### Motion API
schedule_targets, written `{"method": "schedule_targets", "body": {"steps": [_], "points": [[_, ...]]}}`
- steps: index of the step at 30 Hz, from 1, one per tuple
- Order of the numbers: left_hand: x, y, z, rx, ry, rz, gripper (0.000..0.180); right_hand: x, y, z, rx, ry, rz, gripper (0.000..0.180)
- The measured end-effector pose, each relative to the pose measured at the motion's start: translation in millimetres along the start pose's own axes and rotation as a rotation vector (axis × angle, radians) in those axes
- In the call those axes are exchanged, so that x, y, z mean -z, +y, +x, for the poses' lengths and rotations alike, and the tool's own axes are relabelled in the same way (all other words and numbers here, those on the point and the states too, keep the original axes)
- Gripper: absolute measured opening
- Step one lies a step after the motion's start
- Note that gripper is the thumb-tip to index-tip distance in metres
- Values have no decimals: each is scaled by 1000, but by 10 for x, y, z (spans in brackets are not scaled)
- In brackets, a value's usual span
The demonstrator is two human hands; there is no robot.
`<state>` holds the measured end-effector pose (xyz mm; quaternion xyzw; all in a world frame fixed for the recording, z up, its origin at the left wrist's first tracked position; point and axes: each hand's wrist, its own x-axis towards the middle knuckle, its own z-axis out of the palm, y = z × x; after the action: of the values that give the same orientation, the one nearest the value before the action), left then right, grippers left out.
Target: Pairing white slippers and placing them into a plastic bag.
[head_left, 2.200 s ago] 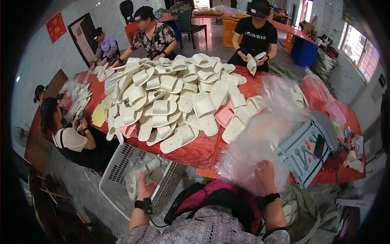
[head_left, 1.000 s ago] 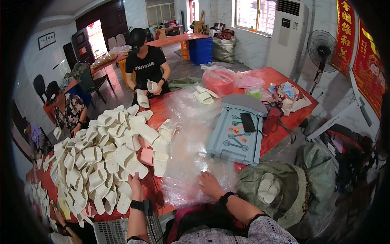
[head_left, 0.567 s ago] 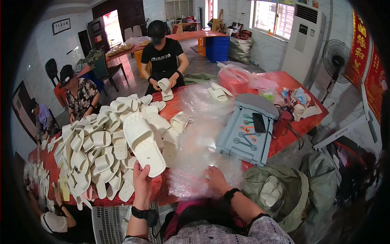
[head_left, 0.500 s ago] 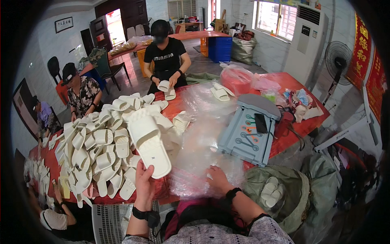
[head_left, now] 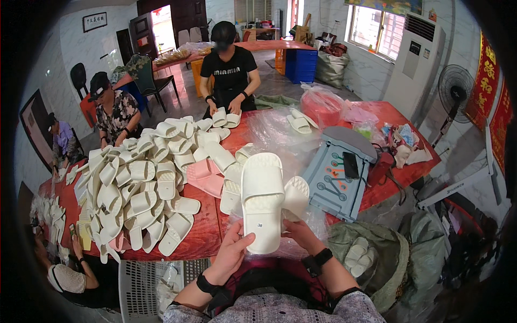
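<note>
Your left hand (head_left: 232,253) grips the white slipper (head_left: 262,202) at its heel, lower centre of the frame; your right hand (head_left: 297,232) holds a second slipper (head_left: 295,196) beside it. The red table (head_left: 204,237) edge lies just beneath; the slipper pile (head_left: 140,183) fills centre left.

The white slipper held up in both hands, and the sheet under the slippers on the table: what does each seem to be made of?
White slipper: probably moulded foam or soft plastic, matt; one-piece strap, patterned footbed. Sheet: thin clear plastic film, glossy; it crinkles, shines, and the red table shows through. Left hand and right hand hold the slipper's heel end.
</note>
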<state>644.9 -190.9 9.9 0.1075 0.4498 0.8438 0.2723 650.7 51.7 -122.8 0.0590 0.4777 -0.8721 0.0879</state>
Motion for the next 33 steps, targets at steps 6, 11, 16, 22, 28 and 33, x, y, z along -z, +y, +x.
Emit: {"method": "schedule_targets", "body": {"steps": [6, 11, 16, 22, 28, 33], "points": [[304, -497, 198, -76, 106, 179, 42, 138, 67, -17, 43, 280, -272, 40], [688, -830, 318, -65, 221, 262, 40, 245, 208, 180, 99, 220, -466, 42], [1291, -1244, 403, -3, 294, 571, 47, 267, 420, 436, 99, 166, -666, 45], [1286, -1182, 309, -264, 282, 1399, 85, 239, 507, 415, 103, 284, -923, 55], [1095, -1081, 405, -206, 178, 1569, 92, 248, 450, 329, 150, 421, -994, 63], [1217, -1292, 388, -176, 167, 1688, 88, 195, 273, 301, 153, 525, -1071, 67]]}}
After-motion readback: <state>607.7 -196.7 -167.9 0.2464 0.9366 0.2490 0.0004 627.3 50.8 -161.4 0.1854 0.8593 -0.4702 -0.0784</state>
